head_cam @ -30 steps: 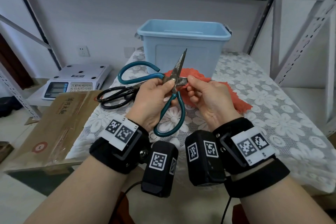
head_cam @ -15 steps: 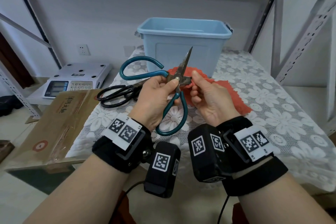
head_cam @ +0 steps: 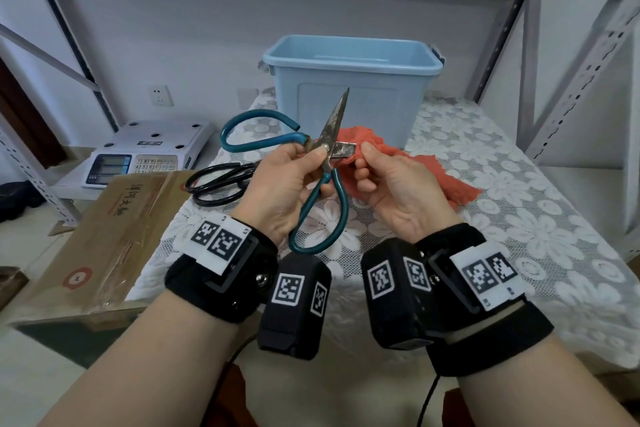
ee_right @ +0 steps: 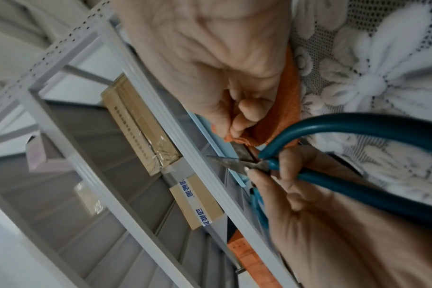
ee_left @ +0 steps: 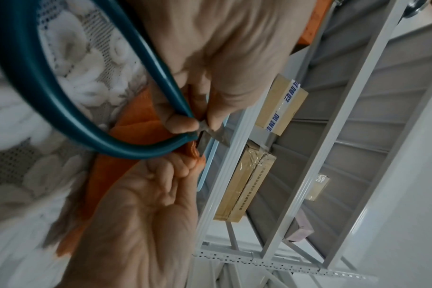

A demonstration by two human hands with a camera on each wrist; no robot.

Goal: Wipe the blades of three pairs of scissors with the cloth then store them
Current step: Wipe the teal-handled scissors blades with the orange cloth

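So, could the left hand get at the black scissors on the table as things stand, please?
Probably not yet: the left hand grips the teal scissors at the pivot, so it is occupied. The black scissors lie close beside it on the tablecloth, with nothing over them.

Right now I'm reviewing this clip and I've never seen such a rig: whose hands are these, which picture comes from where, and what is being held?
No machine: a person wears cameras on the head and on each wrist. In the head view, the left hand grips open teal-handled scissors near the pivot. The right hand pinches a crumpled orange-red cloth around one blade. On the white lace tablecloth lie black-handled scissors and, behind, a light blue plastic bin. The wrist views show the same grips up close.
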